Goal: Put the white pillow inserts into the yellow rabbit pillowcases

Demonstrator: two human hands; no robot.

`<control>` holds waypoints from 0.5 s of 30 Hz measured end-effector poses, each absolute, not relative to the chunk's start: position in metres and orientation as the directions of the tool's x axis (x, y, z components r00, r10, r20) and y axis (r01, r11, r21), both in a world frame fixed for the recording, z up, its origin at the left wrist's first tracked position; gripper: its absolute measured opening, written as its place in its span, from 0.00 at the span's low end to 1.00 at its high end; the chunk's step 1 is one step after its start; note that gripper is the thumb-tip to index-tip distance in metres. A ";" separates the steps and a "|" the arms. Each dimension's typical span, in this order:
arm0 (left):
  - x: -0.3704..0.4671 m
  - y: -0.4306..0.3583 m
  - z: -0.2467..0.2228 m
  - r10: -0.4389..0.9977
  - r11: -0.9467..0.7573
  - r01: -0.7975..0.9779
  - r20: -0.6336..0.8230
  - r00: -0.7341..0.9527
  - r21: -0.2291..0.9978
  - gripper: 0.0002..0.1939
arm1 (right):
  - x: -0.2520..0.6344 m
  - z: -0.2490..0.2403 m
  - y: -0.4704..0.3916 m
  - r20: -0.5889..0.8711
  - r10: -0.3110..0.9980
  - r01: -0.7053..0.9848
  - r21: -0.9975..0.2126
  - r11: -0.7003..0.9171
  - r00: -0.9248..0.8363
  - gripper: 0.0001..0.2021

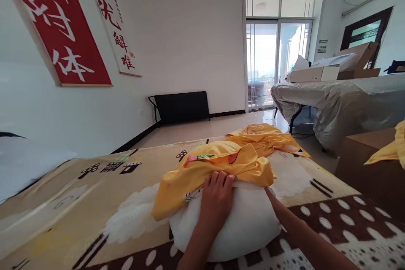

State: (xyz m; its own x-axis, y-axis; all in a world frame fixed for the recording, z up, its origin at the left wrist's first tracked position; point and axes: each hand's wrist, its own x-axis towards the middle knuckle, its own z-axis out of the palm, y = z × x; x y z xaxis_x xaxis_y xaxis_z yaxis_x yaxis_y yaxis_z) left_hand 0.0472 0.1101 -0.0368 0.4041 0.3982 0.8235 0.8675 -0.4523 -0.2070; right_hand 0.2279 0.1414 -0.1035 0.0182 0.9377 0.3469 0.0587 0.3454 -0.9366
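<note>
Beyond the yellow cloth (174,185), a scroll (114,25): “解难”.

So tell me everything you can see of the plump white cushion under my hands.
The plump white cushion looks soft, smooth and fabric-covered, with rounded sides and shallow creases. It lies on the beige-and-brown patterned cover. Bunched yellow printed cloth hides its far part. Your left hand presses over the top, fingers curled on the cloth's edge; your right forearm reaches along its right side, that hand hidden.
</note>
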 end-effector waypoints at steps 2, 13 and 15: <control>0.045 0.112 -0.037 0.407 -0.447 0.872 0.823 0.396 -0.199 0.07 | 0.235 -0.103 0.128 0.323 0.946 0.129 -0.938 0.322 -0.016 0.18; 0.050 0.090 -0.008 0.505 -0.128 0.989 0.854 0.127 -0.071 0.05 | 0.205 -0.088 0.037 0.687 0.669 0.821 -0.185 0.539 -0.285 0.42; 0.058 0.080 0.001 0.514 -0.190 0.974 0.832 0.207 -0.125 0.08 | 0.185 -0.089 0.042 0.679 0.691 0.853 -0.184 0.488 -0.249 0.47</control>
State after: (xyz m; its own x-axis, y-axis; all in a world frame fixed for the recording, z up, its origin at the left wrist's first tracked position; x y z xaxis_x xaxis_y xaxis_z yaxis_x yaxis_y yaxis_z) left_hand 0.0576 0.0803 0.0008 0.2073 0.5138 0.8325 0.9738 -0.1899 -0.1253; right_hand 0.1851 0.0419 -0.0888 -0.2488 0.6909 0.6788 0.8530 0.4883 -0.1843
